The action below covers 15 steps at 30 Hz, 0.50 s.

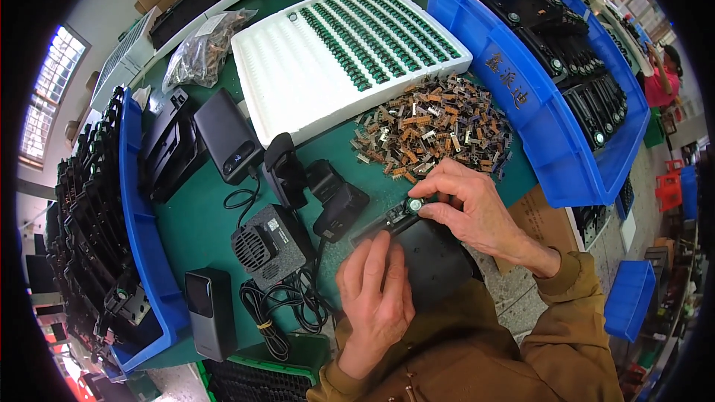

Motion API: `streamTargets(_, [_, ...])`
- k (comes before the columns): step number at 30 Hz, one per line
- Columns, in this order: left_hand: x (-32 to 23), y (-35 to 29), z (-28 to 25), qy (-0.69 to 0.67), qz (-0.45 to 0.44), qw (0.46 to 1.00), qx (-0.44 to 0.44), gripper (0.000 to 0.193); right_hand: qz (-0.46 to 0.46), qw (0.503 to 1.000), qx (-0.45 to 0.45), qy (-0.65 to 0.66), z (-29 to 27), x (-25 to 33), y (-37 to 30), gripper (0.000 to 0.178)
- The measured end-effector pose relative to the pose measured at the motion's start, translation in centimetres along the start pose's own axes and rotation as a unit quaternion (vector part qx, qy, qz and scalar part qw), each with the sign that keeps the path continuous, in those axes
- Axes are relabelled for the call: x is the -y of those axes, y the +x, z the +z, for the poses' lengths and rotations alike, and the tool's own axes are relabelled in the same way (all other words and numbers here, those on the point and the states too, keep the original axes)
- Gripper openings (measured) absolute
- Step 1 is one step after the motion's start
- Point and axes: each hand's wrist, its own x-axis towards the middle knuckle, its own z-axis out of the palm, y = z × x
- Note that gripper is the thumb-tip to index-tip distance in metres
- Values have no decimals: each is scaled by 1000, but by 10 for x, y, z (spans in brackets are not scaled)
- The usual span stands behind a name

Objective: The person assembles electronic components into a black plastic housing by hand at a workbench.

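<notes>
A black plastic housing (436,268) lies in front of me at the near table edge, with a narrow bar along its far side. My left hand (375,283) holds the bar's left end with its fingertips; its thumb is hidden. At the other end, the thumb and index finger of my right hand (469,205) pinch a small round silver-and-green part (415,205) at the bar. Just beyond that hand is a heap of small brown, white and grey pin connectors (439,130). Behind it, a white foam tray (279,93) carries rows of small green-and-black parts (372,33).
Blue bins at right (521,134) and left (138,216) hold black housings. Left of my hands are a black power bank (227,134), dark straps (335,201), a vented box (274,246), coiled cable (264,320) and a grey block (210,313). A bag (205,52) lies behind.
</notes>
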Motion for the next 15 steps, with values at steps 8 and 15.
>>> streamTargets(8, [0,-1,-2,0,-5,1000,2,35,-44,998,-3,-39,-5,10,2,20])
streamTargets(15, [0,-1,-1,-4,-2,1000,1,35,-93,994,-2,-61,-2,-2,1,17])
